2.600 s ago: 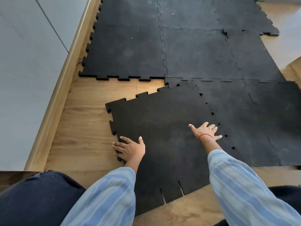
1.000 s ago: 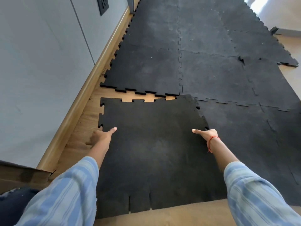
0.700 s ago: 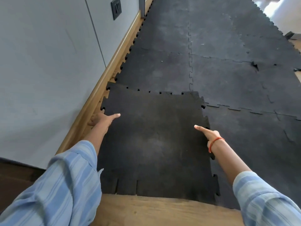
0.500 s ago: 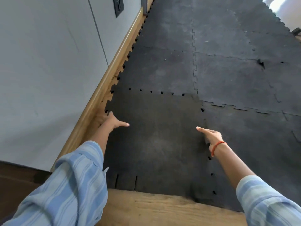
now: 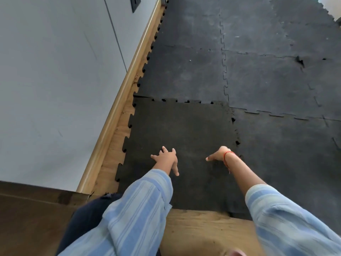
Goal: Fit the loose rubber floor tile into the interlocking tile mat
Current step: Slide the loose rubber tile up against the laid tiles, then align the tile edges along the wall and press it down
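Note:
The loose black rubber tile (image 5: 180, 130) lies flat in the near-left corner of the black interlocking mat (image 5: 267, 80). Its far edge meets the mat along a toothed seam with small dark gaps, and its right edge abuts the neighbouring tile. My left hand (image 5: 166, 158) rests palm down on the tile with fingers spread. My right hand (image 5: 219, 155), with a red thread at the wrist, presses on the tile a little to the right, thumb pointing left. Neither hand holds anything.
A grey wall (image 5: 55, 80) with a wooden skirting board (image 5: 118, 106) runs along the left, close to the tile's toothed left edge. Bare wooden floor (image 5: 203, 230) shows at the near edge. A dark wall socket (image 5: 135, 3) sits at the top.
The tile has slid forward and left from an angled spot into the mat's corner gap. Both hands moved from its side edges onto its top surface, nearer each other.

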Available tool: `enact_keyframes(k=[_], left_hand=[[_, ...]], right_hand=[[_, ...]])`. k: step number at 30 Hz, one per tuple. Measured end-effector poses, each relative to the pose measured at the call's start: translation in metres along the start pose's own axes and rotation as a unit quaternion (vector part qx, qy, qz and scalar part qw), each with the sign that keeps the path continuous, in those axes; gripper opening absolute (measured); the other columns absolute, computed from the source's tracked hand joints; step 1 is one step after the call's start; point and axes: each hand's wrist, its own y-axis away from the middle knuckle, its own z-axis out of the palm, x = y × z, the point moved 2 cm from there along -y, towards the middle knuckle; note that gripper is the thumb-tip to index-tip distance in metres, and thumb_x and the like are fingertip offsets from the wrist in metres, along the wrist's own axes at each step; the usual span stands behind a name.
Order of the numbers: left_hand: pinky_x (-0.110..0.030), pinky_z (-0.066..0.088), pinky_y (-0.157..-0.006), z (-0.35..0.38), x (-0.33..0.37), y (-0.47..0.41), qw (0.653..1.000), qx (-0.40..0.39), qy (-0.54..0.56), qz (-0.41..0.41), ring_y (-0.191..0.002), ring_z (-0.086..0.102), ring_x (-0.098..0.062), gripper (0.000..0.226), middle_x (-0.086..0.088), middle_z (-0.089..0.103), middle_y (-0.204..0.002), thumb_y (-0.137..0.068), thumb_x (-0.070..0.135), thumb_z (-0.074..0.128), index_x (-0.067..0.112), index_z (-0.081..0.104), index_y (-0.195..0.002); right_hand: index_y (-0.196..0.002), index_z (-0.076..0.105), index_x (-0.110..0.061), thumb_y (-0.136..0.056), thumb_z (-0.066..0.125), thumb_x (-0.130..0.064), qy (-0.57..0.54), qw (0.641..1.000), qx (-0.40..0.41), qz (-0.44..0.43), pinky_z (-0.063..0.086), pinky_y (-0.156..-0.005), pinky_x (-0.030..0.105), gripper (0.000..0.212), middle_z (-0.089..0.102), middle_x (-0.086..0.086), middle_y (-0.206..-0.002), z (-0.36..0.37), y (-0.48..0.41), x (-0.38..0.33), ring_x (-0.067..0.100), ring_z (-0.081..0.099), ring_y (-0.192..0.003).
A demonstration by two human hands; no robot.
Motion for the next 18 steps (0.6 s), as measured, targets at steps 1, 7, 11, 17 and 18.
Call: enact_keyframes(k=[1, 7, 11, 17, 18], left_hand=[[-0.066, 0.009, -0.113, -0.001, 0.003, 0.0, 1.0, 0.008, 0.005, -0.002, -0.149, -0.004, -0.038, 0.12, -0.019, -0.018, -0.159, -0.075, 0.042, 0.079, 0.023, -0.009, -0.154], [-0.06, 0.012, -0.117, 0.01, 0.009, -0.009, 0.998, 0.068, -0.008, -0.018, -0.148, -0.012, -0.038, 0.126, -0.02, -0.024, -0.157, -0.074, 0.036, 0.081, 0.017, -0.017, -0.152], [-0.048, 0.022, -0.118, 0.013, 0.009, -0.005, 0.996, 0.083, -0.014, -0.04, -0.148, -0.013, -0.033, 0.126, -0.017, -0.027, -0.157, -0.076, 0.032, 0.08, 0.011, -0.018, -0.151], [-0.038, 0.032, -0.113, 0.011, 0.023, -0.002, 0.99, 0.094, -0.049, -0.096, -0.149, -0.01, -0.032, 0.127, -0.018, -0.026, -0.157, -0.076, 0.033, 0.079, 0.011, -0.021, -0.15], [-0.04, 0.029, -0.115, 0.01, 0.025, -0.002, 0.989, 0.094, -0.054, -0.103, -0.149, -0.01, -0.033, 0.127, -0.019, -0.026, -0.157, -0.076, 0.033, 0.08, 0.01, -0.021, -0.15]], right_hand=[[-0.14, 0.037, -0.001, -0.075, 0.078, -0.037, -0.012, 1.0, -0.001, -0.004, 0.035, -0.111, 0.046, 0.085, 0.037, 0.016, -0.149, -0.008, -0.002, -0.002, 0.034, 0.036, -0.137], [-0.148, 0.024, -0.006, -0.074, 0.076, -0.046, -0.005, 0.995, 0.058, 0.083, 0.022, -0.115, 0.056, 0.1, 0.019, 0.022, -0.155, -0.024, -0.025, 0.014, 0.041, 0.017, -0.143], [-0.15, 0.0, 0.002, -0.064, 0.079, -0.057, -0.011, 0.99, 0.024, 0.135, 0.012, -0.116, 0.061, 0.131, 0.009, 0.027, -0.157, -0.021, -0.031, 0.016, 0.045, 0.009, -0.145], [-0.147, 0.029, -0.008, -0.061, 0.078, -0.062, 0.064, 0.992, -0.01, 0.108, 0.012, -0.114, 0.065, 0.112, 0.027, 0.017, -0.15, -0.036, -0.035, 0.018, 0.035, 0.023, -0.141], [-0.145, 0.032, -0.011, -0.063, 0.077, -0.062, 0.061, 0.993, -0.01, 0.104, 0.012, -0.114, 0.064, 0.107, 0.027, 0.017, -0.15, -0.04, -0.038, 0.018, 0.034, 0.022, -0.141]])
